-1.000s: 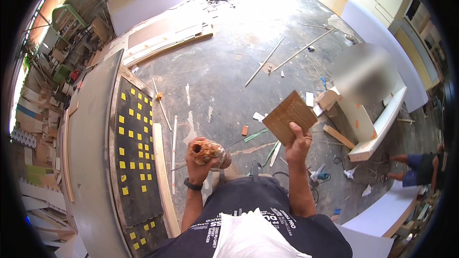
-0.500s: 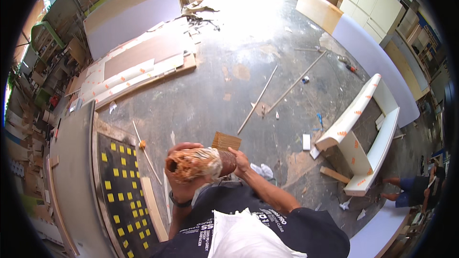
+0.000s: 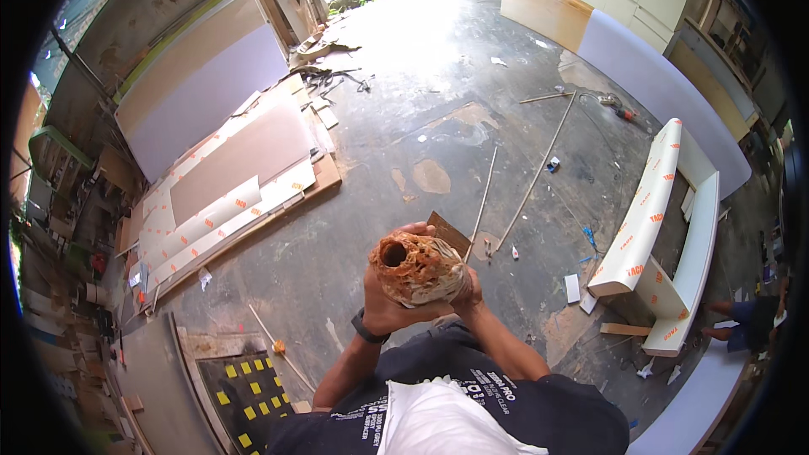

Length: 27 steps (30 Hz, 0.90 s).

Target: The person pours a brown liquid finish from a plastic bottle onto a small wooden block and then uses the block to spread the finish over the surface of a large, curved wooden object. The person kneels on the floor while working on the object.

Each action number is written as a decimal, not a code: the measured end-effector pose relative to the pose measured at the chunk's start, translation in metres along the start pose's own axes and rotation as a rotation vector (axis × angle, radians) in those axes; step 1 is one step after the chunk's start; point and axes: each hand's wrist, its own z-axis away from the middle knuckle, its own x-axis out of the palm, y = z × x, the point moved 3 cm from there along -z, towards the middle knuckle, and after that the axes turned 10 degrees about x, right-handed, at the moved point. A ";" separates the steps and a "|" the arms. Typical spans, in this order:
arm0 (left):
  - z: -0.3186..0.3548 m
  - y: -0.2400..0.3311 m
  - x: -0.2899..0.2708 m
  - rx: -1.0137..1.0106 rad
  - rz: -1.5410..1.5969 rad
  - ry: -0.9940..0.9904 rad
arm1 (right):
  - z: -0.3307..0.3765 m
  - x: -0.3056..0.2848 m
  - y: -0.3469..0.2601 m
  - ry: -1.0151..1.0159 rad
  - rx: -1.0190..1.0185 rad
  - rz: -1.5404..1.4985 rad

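Observation:
A round bottle (image 3: pixel 421 274), thickly crusted with orange-brown and whitish dried glue, is held in front of my chest with its dark open mouth facing up toward me. My left hand (image 3: pixel 381 305), a black band on its wrist, is closed round the bottle's left and near side. On the other side, my right hand (image 3: pixel 474 291) grips the lower part, its fingers mostly hidden behind the crust. A thin brown rectangular piece (image 3: pixel 449 232), like a wooden spreader, sticks out beyond the bottle near my right hand; what grips it is hidden.
White curved furniture frame (image 3: pixel 640 232) lies on the right; another person (image 3: pixel 746 324) is beyond it. Thin sticks (image 3: pixel 539 168) and a power tool (image 3: pixel 622 112) lie on the floor. Stacked panels (image 3: pixel 244 156) are at left, above a black board with yellow squares (image 3: pixel 244 388).
Both hands have carried the bottle to the right and tipped its mouth up toward me. The brown piece has turned with it. My view has shifted, too.

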 end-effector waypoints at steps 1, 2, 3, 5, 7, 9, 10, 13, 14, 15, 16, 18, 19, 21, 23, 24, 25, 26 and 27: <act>-0.015 -0.019 -0.009 0.001 0.000 -0.037 | -0.015 -0.003 -0.016 0.002 -0.016 -0.002; -0.043 -0.046 -0.028 0.103 -0.139 -0.153 | -0.045 0.002 -0.038 0.025 0.014 0.001; -0.070 -0.067 -0.038 0.125 -0.067 -0.102 | -0.071 -0.007 -0.064 0.046 0.029 -0.015; -0.122 -0.112 -0.054 0.171 0.078 -0.003 | -0.127 -0.029 -0.120 0.083 0.063 -0.041; -0.175 -0.144 -0.085 0.155 -0.004 -0.102 | -0.182 -0.005 -0.162 0.148 0.051 0.031; -0.229 -0.177 -0.097 0.109 0.125 0.004 | -0.229 0.019 -0.203 0.211 0.027 0.067; -0.260 -0.192 -0.109 0.136 0.095 -0.003 | -0.257 0.030 -0.223 0.200 0.033 0.052; -0.315 -0.244 -0.130 0.161 -0.042 -0.003 | -0.309 0.035 -0.268 0.182 0.063 0.001; -0.334 -0.266 -0.144 0.156 -0.136 -0.032 | -0.334 0.031 -0.286 0.137 0.070 -0.017; -0.353 -0.286 -0.156 0.149 -0.216 -0.046 | -0.357 0.028 -0.303 0.092 0.076 -0.035; -0.369 -0.302 -0.165 0.141 -0.294 -0.057 | -0.377 0.026 -0.320 0.037 0.071 -0.067; -0.392 -0.343 -0.193 0.073 -0.498 -0.091 | -0.416 0.012 -0.353 0.137 0.069 -0.071; -0.403 -0.366 -0.207 0.017 -0.615 -0.116 | -0.436 0.004 -0.370 0.188 0.065 -0.073; -0.460 -0.382 -0.213 -0.080 -0.429 0.047 | -0.477 -0.019 -0.414 0.407 -0.133 0.216; -0.518 -0.412 -0.239 -0.154 -0.383 0.011 | -0.527 -0.026 -0.466 0.534 -0.270 0.360; -0.550 -0.431 -0.253 -0.175 -0.373 -0.016 | -0.552 -0.025 -0.492 0.558 -0.305 0.355; -0.585 -0.450 -0.265 -0.150 -0.383 -0.059 | -0.576 -0.023 -0.518 0.581 -0.342 0.350; -0.620 -0.462 -0.274 -0.134 -0.398 -0.107 | -0.598 -0.034 -0.546 0.620 -0.419 0.282; -0.656 -0.477 -0.279 -0.105 -0.400 -0.139 | -0.610 -0.031 -0.574 0.680 -0.506 0.280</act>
